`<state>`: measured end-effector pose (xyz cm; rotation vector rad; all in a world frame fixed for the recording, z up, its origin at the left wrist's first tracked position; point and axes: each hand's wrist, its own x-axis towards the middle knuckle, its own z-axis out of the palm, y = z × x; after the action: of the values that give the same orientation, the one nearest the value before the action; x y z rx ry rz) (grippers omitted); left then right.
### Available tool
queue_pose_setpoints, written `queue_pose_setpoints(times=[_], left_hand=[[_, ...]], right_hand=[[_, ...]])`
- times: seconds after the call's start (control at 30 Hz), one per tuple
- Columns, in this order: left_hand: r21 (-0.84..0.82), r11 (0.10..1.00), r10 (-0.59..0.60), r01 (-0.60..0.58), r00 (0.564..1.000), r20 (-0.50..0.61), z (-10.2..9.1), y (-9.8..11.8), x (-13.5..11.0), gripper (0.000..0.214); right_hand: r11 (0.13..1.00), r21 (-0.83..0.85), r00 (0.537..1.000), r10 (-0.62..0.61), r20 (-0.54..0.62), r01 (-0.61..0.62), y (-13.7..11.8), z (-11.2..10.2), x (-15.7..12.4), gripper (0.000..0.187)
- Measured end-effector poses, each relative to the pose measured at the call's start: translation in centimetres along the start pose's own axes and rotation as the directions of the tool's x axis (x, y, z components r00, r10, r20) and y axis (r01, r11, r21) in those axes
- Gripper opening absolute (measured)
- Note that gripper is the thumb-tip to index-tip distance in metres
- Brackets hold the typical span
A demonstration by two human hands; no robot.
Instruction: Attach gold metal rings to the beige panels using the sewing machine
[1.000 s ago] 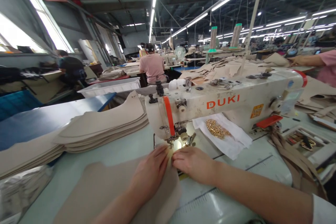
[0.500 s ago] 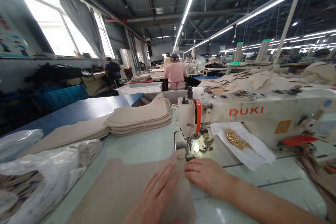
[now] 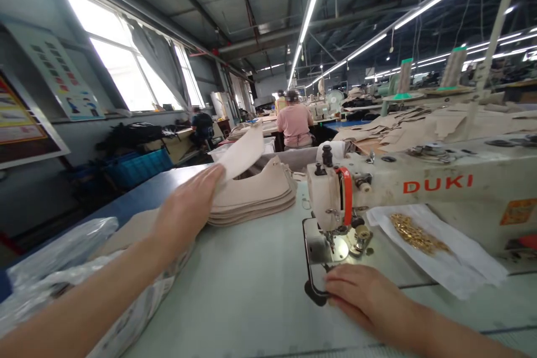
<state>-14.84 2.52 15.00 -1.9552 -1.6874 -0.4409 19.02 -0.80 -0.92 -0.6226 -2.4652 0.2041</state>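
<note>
My left hand [image 3: 187, 210] reaches out to the left and grips a beige cut fabric piece [image 3: 243, 152], lifted above a stack of like pieces [image 3: 255, 198] on the pale green table [image 3: 251, 285]. My right hand [image 3: 364, 299] rests on the table just in front of the needle plate [image 3: 321, 246] of the white DUKI sewing machine [image 3: 419, 184]. Its fingers are curled downward, and what they hold, if anything, is hidden.
A white cloth with gold metal parts [image 3: 413, 235] lies under the machine arm. Plastic-wrapped bundles [image 3: 62, 268] sit at the left. Thread cones [image 3: 453, 67] and piled beige pieces [image 3: 419, 123] stand behind the machine. A person in pink [image 3: 296, 123] sits ahead.
The large beige piece under both hands at the needle is gone from the table in front. My left hand has swung left and up with a fabric piece; the right stays near the needle plate.
</note>
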Motion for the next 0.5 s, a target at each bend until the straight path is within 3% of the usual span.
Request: queue_pose_setpoints(times=[0.1, 0.2, 0.27, 0.37, 0.5], left_hand=[[-0.015, 0.999, -0.049, 0.051, 0.992, 0.117, 5.6, 1.3, 4.3, 0.044], [-0.039, 0.992, -0.103, 0.117, 0.959, 0.264, 11.9, 2.6, 4.5, 0.035], [-0.039, 0.987, -0.137, 0.156, 0.945, 0.298, 14.6, 3.2, 3.5, 0.042], [-0.049, 0.983, -0.153, 0.178, 0.931, 0.332, 15.8, 3.6, 2.1, 0.056], [-0.045, 0.979, -0.175, 0.199, 0.932, 0.318, 14.5, 2.2, 2.3, 0.065]], right_hand=[[1.0, 0.014, 1.0, -0.005, -0.008, 0.005, 0.3, 0.2, 0.1, 0.024], [1.0, 0.004, 0.999, -0.019, -0.048, 0.019, 0.7, 0.8, 0.0, 0.023], [0.999, -0.005, 0.995, -0.043, -0.091, 0.042, 1.0, 1.2, 0.1, 0.022], [0.997, -0.027, 0.992, -0.079, -0.098, 0.077, 1.2, 1.3, 0.2, 0.022], [0.987, -0.085, 0.984, -0.145, -0.101, 0.137, 1.3, 0.7, 0.4, 0.021]])
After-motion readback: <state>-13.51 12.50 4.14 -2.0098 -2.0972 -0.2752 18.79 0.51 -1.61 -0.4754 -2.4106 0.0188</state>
